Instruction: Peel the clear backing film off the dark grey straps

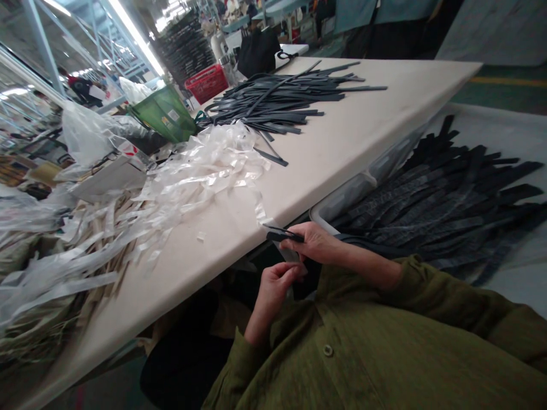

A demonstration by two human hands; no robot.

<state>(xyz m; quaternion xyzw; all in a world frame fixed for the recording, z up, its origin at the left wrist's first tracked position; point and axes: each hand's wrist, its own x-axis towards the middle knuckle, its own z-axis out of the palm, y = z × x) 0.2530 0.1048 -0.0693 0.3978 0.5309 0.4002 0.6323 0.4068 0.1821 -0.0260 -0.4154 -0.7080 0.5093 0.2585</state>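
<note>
At the near edge of the table, my right hand (314, 242) is closed around the end of dark fabric strips (280, 234). Just below it, my left hand (276, 287) pinches a pale translucent strip (290, 254) that hangs beside the dark ones. A shiny clear strip (260, 208) lies on the tabletop and reaches to the held ends. A heap of clear film strips (213, 159) lies on the table ahead. Behind it is a pile of dark strips (277, 99). The strips' far ends under my right hand are partly hidden.
The pale table (325, 156) runs diagonally. At right, a white bin (325, 221) holds many dark strips (427, 199). A green basket (166, 114), a red basket (207, 82) and a black bag (257, 52) stand at the back. Beige strips (109, 245) lie at left.
</note>
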